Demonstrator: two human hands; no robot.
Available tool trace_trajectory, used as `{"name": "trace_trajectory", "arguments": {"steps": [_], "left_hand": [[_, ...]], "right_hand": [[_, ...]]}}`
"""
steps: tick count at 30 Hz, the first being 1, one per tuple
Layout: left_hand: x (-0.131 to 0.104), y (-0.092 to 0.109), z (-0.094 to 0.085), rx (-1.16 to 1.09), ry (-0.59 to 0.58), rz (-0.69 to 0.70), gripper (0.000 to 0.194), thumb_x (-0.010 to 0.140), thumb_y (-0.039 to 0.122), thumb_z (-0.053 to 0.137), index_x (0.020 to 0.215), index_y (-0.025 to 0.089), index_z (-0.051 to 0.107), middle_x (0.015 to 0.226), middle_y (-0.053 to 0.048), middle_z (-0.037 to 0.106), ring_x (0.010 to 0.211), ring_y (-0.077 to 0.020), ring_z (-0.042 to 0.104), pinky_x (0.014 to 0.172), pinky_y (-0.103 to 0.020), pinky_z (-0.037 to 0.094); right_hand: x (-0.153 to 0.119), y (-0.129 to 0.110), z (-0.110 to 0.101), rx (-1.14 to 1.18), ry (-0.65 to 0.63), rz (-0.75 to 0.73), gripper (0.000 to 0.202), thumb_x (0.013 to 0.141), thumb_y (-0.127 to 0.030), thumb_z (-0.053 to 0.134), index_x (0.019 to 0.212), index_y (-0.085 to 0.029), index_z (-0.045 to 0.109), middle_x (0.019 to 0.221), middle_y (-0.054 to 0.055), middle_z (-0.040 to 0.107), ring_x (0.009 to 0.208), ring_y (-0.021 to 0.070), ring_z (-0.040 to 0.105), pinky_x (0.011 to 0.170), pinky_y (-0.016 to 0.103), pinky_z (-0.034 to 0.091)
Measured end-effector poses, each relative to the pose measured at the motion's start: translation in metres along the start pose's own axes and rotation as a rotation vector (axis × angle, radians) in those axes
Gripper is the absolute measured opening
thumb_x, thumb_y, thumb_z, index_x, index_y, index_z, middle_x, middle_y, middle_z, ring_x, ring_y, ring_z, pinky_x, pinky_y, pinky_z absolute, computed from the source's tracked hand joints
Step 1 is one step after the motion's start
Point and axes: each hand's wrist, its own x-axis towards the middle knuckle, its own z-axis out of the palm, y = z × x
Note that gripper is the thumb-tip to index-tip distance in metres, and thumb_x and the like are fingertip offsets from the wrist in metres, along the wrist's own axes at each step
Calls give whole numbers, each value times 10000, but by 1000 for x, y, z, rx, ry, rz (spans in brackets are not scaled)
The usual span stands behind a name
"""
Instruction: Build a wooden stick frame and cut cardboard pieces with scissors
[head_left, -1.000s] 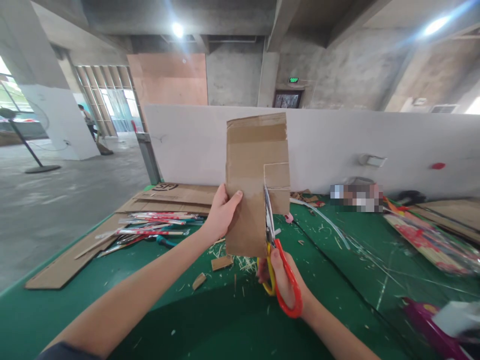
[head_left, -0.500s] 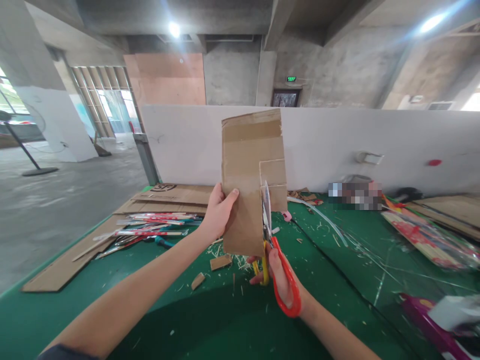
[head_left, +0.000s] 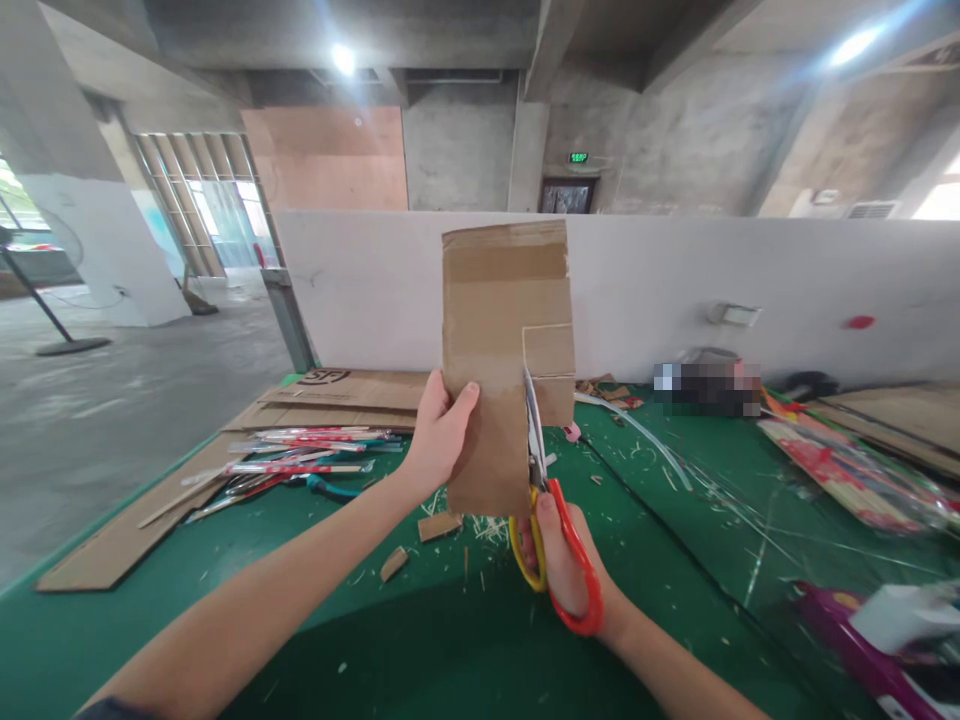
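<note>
My left hand (head_left: 442, 425) grips the left edge of an upright piece of cardboard (head_left: 487, 340), thumb on the near face. My right hand (head_left: 566, 555) is closed through the handles of a pair of scissors (head_left: 576, 565), one loop red and one yellow. Their blades point up and sit in a cut running from the cardboard's lower right edge. A flap (head_left: 553, 398) of the cardboard stands to the right of the blades, still joined above. Pale lines mark a rectangle on that right side.
Flat cardboard (head_left: 90, 550) and wrapped sticks (head_left: 300, 465) lie on the green table (head_left: 405, 640) at left. Small scraps (head_left: 439, 526) and shavings lie below the held piece. A black cable (head_left: 660, 530), packaged sticks (head_left: 832, 465) and a purple tool (head_left: 847, 635) lie at right. A white partition (head_left: 637, 290) stands behind.
The scissor handles have come closer together, with the yellow loop now showing beside the red one. The cardboard and my left hand have stayed nearly in place.
</note>
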Motion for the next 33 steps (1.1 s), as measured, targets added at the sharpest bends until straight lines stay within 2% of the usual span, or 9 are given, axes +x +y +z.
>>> {"name": "trace_trajectory", "arguments": {"steps": [6,10,17,20,23,28,33], "left_hand": [[0,-1,0,-86,-8,-47,147,826,261,553,946,187,511,1026,-42,633,981,-183,581,910,-365,441],[1,4,1,-115,-15,-56,167,819,253,556,967,185,516,1042,-48,638,980,-187,591,915,-371,443],[3,5,2,-149,12,-85,166,800,244,574,951,192,525,1045,-43,650,984,-184,599,890,-341,457],[3,5,1,-134,24,-102,175,788,244,580,948,192,531,1026,-43,661,926,-182,618,843,-331,475],[4,3,-1,-153,27,-128,170,774,240,594,925,186,540,968,-36,675,875,-178,629,801,-319,487],[8,1,-6,-210,7,-238,192,731,243,646,900,187,575,855,-11,688,764,-165,642,686,-277,506],[14,9,-11,-198,56,-376,279,682,326,713,898,177,621,826,-35,695,675,-164,645,613,-276,526]], "right_hand": [[-3,-5,3,-60,43,49,617,769,-768,313,656,-175,441,503,-45,404,395,51,372,356,168,330],[-1,1,0,-125,46,-31,602,795,-742,313,605,-181,419,460,-50,369,372,44,330,324,153,278],[7,5,-10,-144,-38,-96,577,834,-689,323,580,-180,425,444,-39,382,351,52,353,325,167,291],[9,4,-12,-164,-87,-143,597,848,-677,294,569,-172,446,460,-10,442,372,72,415,349,181,336],[9,5,-12,-213,-81,-143,594,870,-644,289,581,-162,481,516,23,521,415,86,477,395,189,384],[12,9,-13,-277,-45,-131,585,881,-615,300,623,-149,540,584,55,587,478,112,539,429,200,421],[12,10,-15,-353,-48,-164,546,896,-583,310,663,-151,551,624,63,618,552,132,585,477,202,445]]}}
